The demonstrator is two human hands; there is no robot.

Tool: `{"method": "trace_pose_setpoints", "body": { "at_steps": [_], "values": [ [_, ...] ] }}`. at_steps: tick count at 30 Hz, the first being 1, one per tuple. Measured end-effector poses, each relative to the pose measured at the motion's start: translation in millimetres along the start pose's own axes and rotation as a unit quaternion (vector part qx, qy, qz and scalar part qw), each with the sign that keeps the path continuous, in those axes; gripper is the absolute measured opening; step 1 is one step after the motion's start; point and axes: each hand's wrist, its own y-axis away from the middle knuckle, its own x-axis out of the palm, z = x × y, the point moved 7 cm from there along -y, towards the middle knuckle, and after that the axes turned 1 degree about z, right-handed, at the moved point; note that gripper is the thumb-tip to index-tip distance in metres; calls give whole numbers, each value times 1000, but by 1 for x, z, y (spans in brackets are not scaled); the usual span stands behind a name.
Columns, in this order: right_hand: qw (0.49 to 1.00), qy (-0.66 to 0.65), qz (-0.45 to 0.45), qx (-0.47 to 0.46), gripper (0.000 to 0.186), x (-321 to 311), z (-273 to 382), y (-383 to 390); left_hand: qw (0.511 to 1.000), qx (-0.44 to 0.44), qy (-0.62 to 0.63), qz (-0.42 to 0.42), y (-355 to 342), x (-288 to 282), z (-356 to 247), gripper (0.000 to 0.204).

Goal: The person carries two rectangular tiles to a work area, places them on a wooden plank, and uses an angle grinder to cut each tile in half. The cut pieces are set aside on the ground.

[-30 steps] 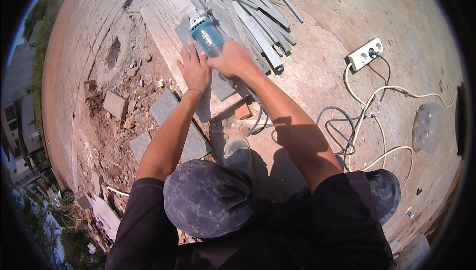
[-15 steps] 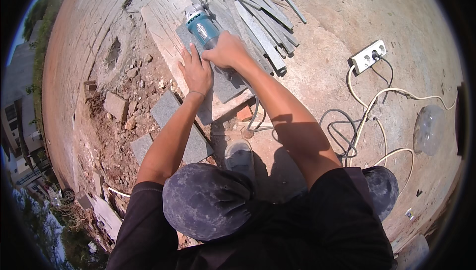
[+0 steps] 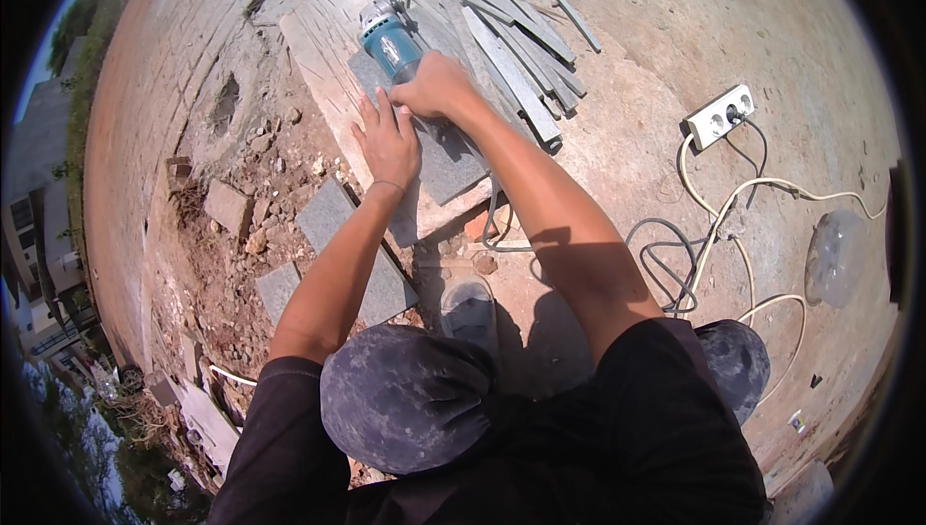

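My right hand [image 3: 436, 87] is wrapped round the body of a teal angle grinder [image 3: 390, 44], whose metal head points to the far left. Beneath the grinder lies a grey stone tile [image 3: 451, 166] on a pale, score-marked slab [image 3: 323, 76]. Flat on the tile's left edge rests my left hand [image 3: 389, 144], fingers stretched out, close beside the grinder. The grinder's disc and the point where it meets the tile cannot be made out. Whitish dust hangs past the grinder's head.
Several cut stone strips [image 3: 511, 67] lie right of the slab. A white power strip [image 3: 721, 117] with cream and dark cables [image 3: 714, 226] is on the concrete at right. Rubble [image 3: 256, 207] and another grey tile [image 3: 352, 250] lie at left, near my shoe [image 3: 470, 313].
The grinder and my right hand have shifted slightly toward the far end of the tile. My left hand stays on the tile, and the view has moved a little.
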Motion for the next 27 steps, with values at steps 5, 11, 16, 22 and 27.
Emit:
{"method": "trace_pose_setpoints", "body": {
  "at_steps": [5,11,16,22,27],
  "values": [
    [1000,-10,1,9,71,0,3,-6,1000,1,3,-3,0,-1,0,53],
    [1000,-12,1,18,71,0,5,-12,1000,-1,5,-4,2,-2,-2,55],
    [1000,-5,6,10,72,0,9,-16,1000,-10,5,2,2,-3,-3,56],
    [1000,2,4,8,72,1,10,-23,1000,-16,4,6,1,-3,-3,57],
    [1000,6,19,20,72,4,9,-31,1000,-20,6,3,1,-2,-1,59]
  ]
}}
